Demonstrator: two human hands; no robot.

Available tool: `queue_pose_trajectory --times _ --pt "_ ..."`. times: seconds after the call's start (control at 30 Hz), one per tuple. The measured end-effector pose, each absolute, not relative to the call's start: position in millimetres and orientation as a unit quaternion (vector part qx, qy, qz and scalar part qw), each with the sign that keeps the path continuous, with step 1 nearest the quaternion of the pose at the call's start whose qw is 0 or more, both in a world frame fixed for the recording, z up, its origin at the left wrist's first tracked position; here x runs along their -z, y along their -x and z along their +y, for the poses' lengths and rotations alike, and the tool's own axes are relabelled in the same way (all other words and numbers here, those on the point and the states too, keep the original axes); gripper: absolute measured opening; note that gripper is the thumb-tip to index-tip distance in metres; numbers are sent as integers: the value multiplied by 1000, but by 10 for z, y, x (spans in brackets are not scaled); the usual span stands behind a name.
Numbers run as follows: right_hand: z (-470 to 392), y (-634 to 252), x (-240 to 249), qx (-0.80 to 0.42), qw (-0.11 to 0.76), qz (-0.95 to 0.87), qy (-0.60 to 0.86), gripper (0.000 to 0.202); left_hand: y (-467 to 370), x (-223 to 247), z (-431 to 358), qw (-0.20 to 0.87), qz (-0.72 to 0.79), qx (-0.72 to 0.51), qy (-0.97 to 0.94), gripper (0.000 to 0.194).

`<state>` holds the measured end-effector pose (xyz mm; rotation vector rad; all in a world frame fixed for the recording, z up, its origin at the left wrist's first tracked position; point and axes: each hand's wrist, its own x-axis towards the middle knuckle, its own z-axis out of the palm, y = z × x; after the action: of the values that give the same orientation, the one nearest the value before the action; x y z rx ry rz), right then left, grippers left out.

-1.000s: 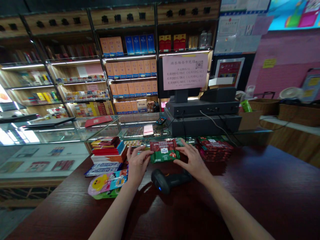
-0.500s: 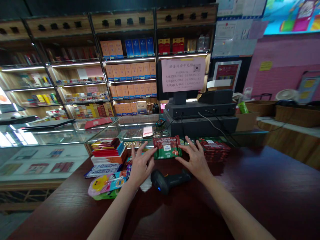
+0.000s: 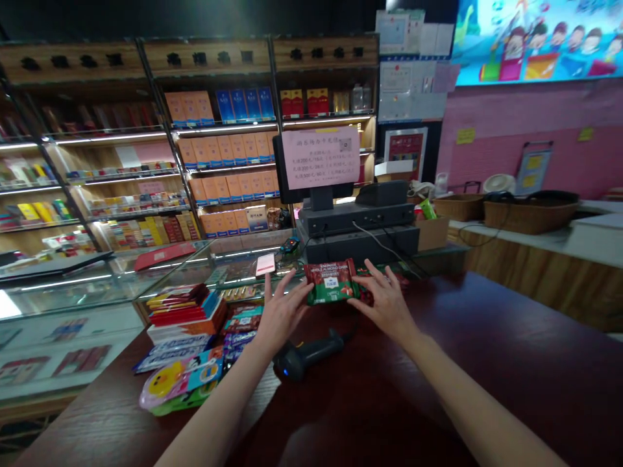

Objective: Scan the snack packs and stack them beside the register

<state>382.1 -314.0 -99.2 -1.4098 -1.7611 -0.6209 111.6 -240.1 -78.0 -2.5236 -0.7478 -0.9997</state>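
A red and green chocolate packet (image 3: 331,283) is held upright between my two hands, above the dark wooden counter. My left hand (image 3: 282,311) pinches its left edge with thumb and forefinger, the other fingers raised. At the right edge, my right hand (image 3: 388,303) grips it the same way. Behind my right hand lies a stack of similar packets (image 3: 365,295), partly hidden. A black barcode scanner (image 3: 306,357) with a blue light rests on the counter below the packet.
Left of my left hand lie stacked red and orange packs (image 3: 182,308), blue-white packets (image 3: 175,352), purple packets (image 3: 237,345) and a duck-printed pack (image 3: 170,383). A register (image 3: 357,220) with a monitor stands behind; a glass case (image 3: 195,269) runs left.
The view has turned right, so the counter items appear farther left. Both hands and the packet have moved right relative to the scanner, and the packet now covers part of the similar stack.
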Motion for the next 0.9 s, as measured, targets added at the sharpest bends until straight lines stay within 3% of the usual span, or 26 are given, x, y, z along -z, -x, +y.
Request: queue_pose_trajectory --times 0.43,0.9 --pt "-3288 -4662 900 230 351 -671 611 37 -2004 737 -2365 116 -222 347 904 44" --pt "-3164 -5134 891 130 329 -672 651 35 -2553 867 -2264 82 -239 341 905 42"
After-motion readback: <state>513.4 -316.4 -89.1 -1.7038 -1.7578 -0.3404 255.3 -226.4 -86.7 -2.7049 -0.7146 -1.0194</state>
